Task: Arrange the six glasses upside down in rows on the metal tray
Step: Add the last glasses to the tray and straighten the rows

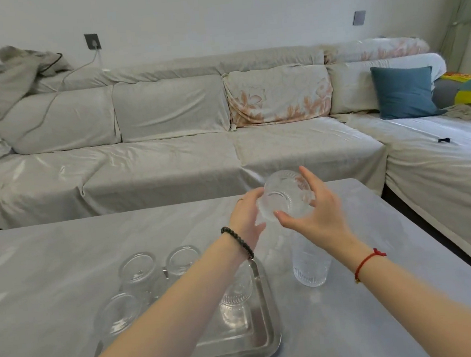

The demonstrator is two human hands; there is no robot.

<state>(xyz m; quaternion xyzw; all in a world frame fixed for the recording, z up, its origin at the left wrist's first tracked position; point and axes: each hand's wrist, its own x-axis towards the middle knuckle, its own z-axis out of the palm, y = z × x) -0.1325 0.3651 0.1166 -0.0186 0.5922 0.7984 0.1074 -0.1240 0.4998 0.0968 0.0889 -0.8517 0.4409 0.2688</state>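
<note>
I hold a clear ribbed glass [285, 195] in the air above the table, tilted with its base towards me. My left hand [247, 217] grips its left side and my right hand [314, 211] its right side. The metal tray [259, 335] lies near the front of the table under my left forearm. Several glasses stand upside down on it: two at the back [137, 269] [183, 258], one at the front left [118, 314] and one ribbed glass [236, 295] on the right. Another ribbed glass [310, 265] stands on the table right of the tray, under my right hand.
The grey table [64, 250] stretches left and right, with its right edge [439, 246] running diagonally. A long covered sofa [169, 155] stands behind it, with a blue cushion [404, 91] at the right.
</note>
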